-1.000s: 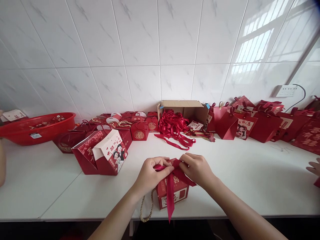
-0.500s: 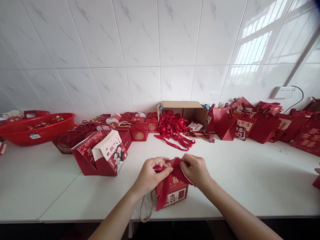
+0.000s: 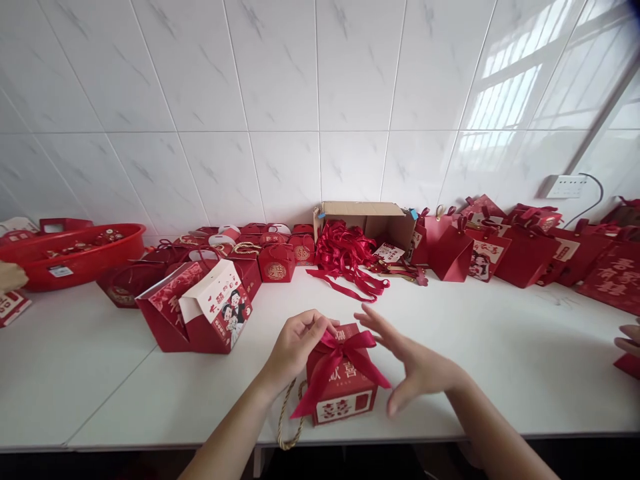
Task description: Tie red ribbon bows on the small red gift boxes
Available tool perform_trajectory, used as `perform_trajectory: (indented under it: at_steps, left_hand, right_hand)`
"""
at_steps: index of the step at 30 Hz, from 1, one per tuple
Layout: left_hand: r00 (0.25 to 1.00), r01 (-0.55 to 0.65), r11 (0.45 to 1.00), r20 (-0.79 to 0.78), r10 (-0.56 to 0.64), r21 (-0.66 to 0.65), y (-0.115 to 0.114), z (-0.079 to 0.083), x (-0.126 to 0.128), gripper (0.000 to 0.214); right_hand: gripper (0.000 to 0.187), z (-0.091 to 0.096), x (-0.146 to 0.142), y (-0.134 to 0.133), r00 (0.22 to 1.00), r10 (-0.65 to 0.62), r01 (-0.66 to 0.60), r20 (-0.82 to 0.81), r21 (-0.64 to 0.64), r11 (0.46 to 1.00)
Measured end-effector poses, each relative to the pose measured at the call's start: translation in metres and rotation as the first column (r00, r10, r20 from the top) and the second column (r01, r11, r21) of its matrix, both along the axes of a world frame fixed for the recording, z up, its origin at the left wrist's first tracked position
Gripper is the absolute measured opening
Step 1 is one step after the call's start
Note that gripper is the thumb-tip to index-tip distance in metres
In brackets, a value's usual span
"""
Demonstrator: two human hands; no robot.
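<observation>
A small red gift box [image 3: 345, 393] stands on the white table [image 3: 500, 360] near its front edge. A red ribbon bow [image 3: 345, 347] is tied on its top, with tails hanging down the front. A gold rope handle [image 3: 287, 427] hangs from its left side over the table edge. My left hand [image 3: 295, 343] grips the box's upper left corner, fingers curled on it. My right hand [image 3: 410, 360] hovers just right of the box, fingers stretched out and apart, holding nothing.
Red gift bags [image 3: 200, 310] stand at the left, more [image 3: 525, 250] along the right wall. A cardboard box [image 3: 370, 220] spills red ribbons [image 3: 350, 260] at the back. A red basin [image 3: 75, 253] sits far left. Other people's hands [image 3: 630, 337] show at both edges.
Both hands were pinching the ribbon on the box top; now the bow is tied, my right hand has let go and opened to the right, and my left holds the box.
</observation>
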State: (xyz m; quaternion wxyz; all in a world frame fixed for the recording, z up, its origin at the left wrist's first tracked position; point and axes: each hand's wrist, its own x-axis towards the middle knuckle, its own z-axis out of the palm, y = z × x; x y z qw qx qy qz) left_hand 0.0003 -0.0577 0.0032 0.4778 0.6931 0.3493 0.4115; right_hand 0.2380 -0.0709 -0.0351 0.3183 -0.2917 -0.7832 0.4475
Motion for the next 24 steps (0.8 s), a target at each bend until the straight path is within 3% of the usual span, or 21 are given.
perform_trajectory:
  at_steps: [4, 6, 7, 8, 9, 10, 11, 12, 13, 14, 16, 18, 21, 24]
  left_hand:
    - [0.996, -0.071, 0.997, 0.065, 0.068, 0.04, 0.001, -0.009, 0.003, 0.037]
    - [0.985, -0.152, 0.988, 0.084, 0.148, 0.035, -0.001, -0.014, -0.003, 0.04]
    - [0.98, -0.188, 0.982, 0.067, 0.186, 0.028, -0.003, -0.017, -0.008, 0.041]
    - [0.973, -0.231, 0.973, 0.031, 0.23, 0.028, -0.006, -0.021, -0.015, 0.041]
    - [0.96, -0.278, 0.96, -0.023, 0.278, 0.035, -0.01, -0.025, -0.023, 0.04]
    - [0.938, -0.33, 0.943, -0.093, 0.333, 0.046, -0.015, -0.029, -0.032, 0.04]
    - [0.903, -0.392, 0.918, -0.165, 0.397, 0.063, -0.02, -0.035, -0.042, 0.041]
    - [0.862, -0.444, 0.893, -0.238, 0.448, 0.075, -0.026, -0.042, -0.053, 0.042]
    - [0.807, -0.503, 0.859, -0.306, 0.505, 0.091, -0.032, -0.049, -0.063, 0.044]
    - [0.748, -0.547, 0.829, -0.378, 0.545, 0.113, -0.037, -0.057, -0.074, 0.046]
    - [0.632, -0.584, 0.776, -0.466, 0.619, 0.239, -0.044, -0.071, -0.095, 0.044]
    - [0.531, -0.544, 0.709, -0.471, 0.704, 0.448, -0.046, -0.083, -0.112, 0.039]
    - [0.363, -0.452, 0.588, -0.464, 0.808, 0.671, -0.043, -0.091, -0.123, 0.032]
    - [0.255, -0.418, 0.532, -0.467, 0.847, 0.736, -0.041, -0.09, -0.12, 0.032]
  right_hand:
    - [0.115, -0.022, -0.013, -0.032, 0.968, -0.25, 0.25, -0.016, 0.025, 0.968]
    - [0.11, -0.029, 0.002, -0.039, 0.882, -0.47, 0.471, -0.04, 0.046, 0.881]
    - [0.11, -0.032, 0.015, -0.04, 0.769, -0.638, 0.64, -0.05, 0.058, 0.766]
    - [0.111, -0.034, 0.03, -0.04, 0.583, -0.811, 0.812, -0.05, 0.078, 0.579]
    - [0.114, -0.037, 0.046, -0.039, 0.309, -0.95, 0.947, -0.047, 0.109, 0.303]
    - [0.117, -0.039, 0.061, -0.039, 0.052, -0.998, 0.986, -0.019, 0.161, 0.048]
    - [0.114, -0.043, 0.073, -0.039, -0.146, -0.989, 0.963, 0.019, 0.231, -0.138]
    - [0.111, -0.047, 0.083, -0.041, -0.264, -0.962, 0.926, 0.068, 0.296, -0.233]
    - [0.105, -0.052, 0.09, -0.042, -0.298, -0.945, 0.901, 0.134, 0.365, -0.233]
    - [0.097, -0.058, 0.093, -0.044, -0.272, -0.939, 0.89, 0.209, 0.424, -0.164]
    - [0.081, -0.069, 0.095, -0.047, -0.157, -0.92, 0.868, 0.359, 0.495, 0.045]
    - [0.069, -0.076, 0.092, -0.048, -0.091, -0.877, 0.825, 0.471, 0.529, 0.199]
    - [0.063, -0.078, 0.089, -0.046, -0.074, -0.812, 0.801, 0.579, 0.52, 0.298]
    - [0.062, -0.077, 0.089, -0.046, -0.072, -0.768, 0.784, 0.636, 0.512, 0.35]
